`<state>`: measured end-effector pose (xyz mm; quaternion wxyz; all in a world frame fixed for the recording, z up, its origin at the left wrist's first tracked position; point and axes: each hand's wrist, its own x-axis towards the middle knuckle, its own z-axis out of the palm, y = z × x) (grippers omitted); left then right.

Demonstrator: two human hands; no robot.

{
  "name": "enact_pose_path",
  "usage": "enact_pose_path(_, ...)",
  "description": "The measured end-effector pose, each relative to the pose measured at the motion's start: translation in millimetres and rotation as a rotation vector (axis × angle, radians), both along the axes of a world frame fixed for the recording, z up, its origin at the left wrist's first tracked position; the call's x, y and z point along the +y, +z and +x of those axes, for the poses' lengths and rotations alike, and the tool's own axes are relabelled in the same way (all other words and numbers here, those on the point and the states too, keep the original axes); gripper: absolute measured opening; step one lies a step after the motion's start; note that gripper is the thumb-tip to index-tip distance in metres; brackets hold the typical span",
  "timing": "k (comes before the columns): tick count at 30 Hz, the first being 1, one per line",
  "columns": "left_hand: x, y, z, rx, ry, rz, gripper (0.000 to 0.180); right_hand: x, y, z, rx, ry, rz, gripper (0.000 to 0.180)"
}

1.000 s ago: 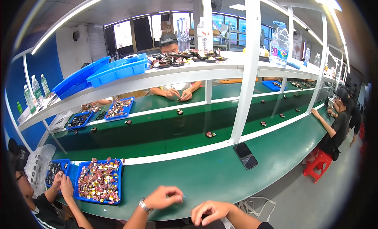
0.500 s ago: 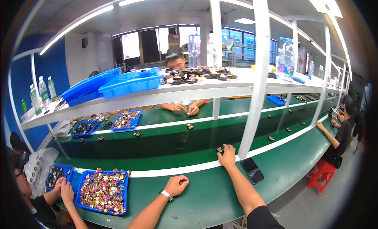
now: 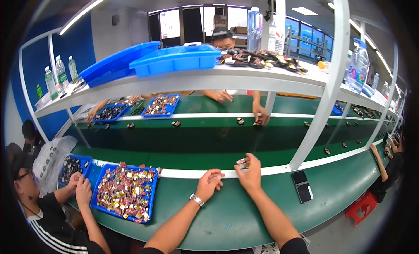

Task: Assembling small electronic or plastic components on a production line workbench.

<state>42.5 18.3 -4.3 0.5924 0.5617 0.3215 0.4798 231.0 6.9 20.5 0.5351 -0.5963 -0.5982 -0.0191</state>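
Note:
My right hand (image 3: 250, 174) is closed on a small electronic part (image 3: 242, 163), dark with a pale, shiny piece, above the white strip along the green bench. Its exact kind is too small to make out. To its left, apart from it, my left hand (image 3: 210, 184) hovers near the same strip, fingers loosely bent and somewhat apart. I see nothing in that hand, and a metal-band watch (image 3: 197, 200) circles its wrist. Farther left, a blue tray (image 3: 154, 202) is heaped with small pink, yellow and white parts (image 3: 124, 190).
A dark phone (image 3: 302, 187) lies right of my forearm. Beyond the strip, the sunken green belt (image 3: 187, 142) carries scattered parts. White shelf posts (image 3: 321, 88) rise at the right. Co-workers' hands (image 3: 83, 188) work at the left and across the belt; another person sits far right.
My right hand has lifted the small part from beside the belt and drawn it back toward my left hand. My left hand has moved forward and loosened its curl. The view has swung left.

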Motion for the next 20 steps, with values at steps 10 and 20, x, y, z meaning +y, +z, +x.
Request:
enact_pose_path(10, -3, 2, -4, -0.328, -0.115, -0.225, 0.038, -25, 0, -50, -0.024, 0.27, 0.017, 0.051)
enact_pose_path(20, 1, 3, -6, -0.323, -0.123, -0.234, 0.039, -24, 3, -48, -0.103, 0.315, 0.061, 0.048)
